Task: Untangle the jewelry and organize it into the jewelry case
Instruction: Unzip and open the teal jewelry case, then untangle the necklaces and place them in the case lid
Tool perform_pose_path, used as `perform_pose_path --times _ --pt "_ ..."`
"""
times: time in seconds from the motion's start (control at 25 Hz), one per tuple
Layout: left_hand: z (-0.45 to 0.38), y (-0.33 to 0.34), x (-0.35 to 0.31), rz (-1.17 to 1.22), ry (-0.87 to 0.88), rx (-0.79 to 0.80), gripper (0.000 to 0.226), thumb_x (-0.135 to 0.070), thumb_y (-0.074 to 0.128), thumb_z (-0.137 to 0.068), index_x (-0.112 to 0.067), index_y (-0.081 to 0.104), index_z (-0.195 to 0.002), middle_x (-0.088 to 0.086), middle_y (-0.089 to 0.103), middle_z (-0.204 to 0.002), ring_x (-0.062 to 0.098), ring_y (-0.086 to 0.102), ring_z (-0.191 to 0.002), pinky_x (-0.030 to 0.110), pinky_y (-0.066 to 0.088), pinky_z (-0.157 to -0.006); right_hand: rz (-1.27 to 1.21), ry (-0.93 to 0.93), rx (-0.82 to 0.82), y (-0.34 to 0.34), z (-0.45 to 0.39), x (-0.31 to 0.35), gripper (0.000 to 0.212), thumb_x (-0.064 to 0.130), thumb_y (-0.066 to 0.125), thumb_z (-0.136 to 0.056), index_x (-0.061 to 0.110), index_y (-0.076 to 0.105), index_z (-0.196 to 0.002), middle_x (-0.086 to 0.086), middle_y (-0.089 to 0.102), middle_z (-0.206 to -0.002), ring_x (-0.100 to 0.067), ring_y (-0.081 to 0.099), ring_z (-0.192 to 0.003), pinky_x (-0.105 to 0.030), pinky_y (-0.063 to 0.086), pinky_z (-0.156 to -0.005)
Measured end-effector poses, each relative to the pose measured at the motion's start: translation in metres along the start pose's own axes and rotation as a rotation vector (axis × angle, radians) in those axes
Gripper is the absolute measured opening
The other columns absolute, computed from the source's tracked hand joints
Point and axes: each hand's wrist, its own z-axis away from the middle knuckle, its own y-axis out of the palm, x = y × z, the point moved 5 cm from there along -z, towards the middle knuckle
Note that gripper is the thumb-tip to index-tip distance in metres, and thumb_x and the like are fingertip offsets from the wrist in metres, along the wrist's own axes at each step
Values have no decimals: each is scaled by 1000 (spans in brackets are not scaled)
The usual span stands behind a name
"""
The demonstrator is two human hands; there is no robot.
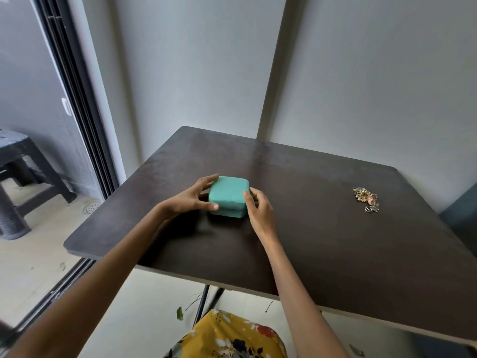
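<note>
A small teal jewelry case (228, 193) with rounded corners sits closed on the dark brown table (309, 228), left of centre. My left hand (192, 196) grips its left side, fingers along the far corner and thumb at the near edge. My right hand (259, 209) holds the case's right side, fingers curled against it. A tangled heap of gold and silver jewelry (366, 198) lies far to the right, apart from both hands.
The table stands in a corner against pale walls. A sliding glass door (77, 112) is at the left, with a dark plastic stool (23, 161) beyond it. Yellow floral clothing (227, 334) shows below the table's near edge.
</note>
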Motion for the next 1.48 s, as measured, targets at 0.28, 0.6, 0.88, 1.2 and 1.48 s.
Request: perform_pose_path --times 0.28,0.6,0.88,1.2,1.48 --pt "19 -17 4 -237 36 -172 90 -10 79 -71 -18 27 -144 1 31 -135 15 43 -124 34 38 -109 78 -34 486 7 8 12 107 40 77 -72 25 6 -150 1 20 -155 -17 24 -139 -37 24 -114" --pt "-1 -41 -26 -171 -30 -155 82 -75 51 -67 -17 48 -125 -1 55 -119 12 55 -108 30 47 -90 97 -50 481 13 0 10 112 34 81 -69 34 1 -148 3 28 -151 -17 29 -139 -39 27 -113" --pt "-36 -51 -7 13 -44 -487 31 -31 38 -100 -11 60 -109 6 63 -96 10 61 -57 21 49 -53 121 -76 445 14 -3 2 114 47 78 -68 36 -2 -148 11 27 -152 -10 40 -125 -33 32 -107" --pt "-32 -56 9 -29 -108 -790 19 -22 61 -89 -11 45 -87 2 59 -71 21 56 -58 23 45 -42 262 -126 350 29 0 14 99 78 50 -60 28 29 -144 11 34 -144 -12 39 -130 -40 35 -108" --pt "-11 -64 9 -239 -81 -829 15 -18 63 -87 -7 60 -98 5 57 -98 17 55 -82 30 46 -78 161 -114 311 40 2 24 74 58 65 -75 28 39 -137 7 40 -134 -11 49 -115 -40 42 -101"
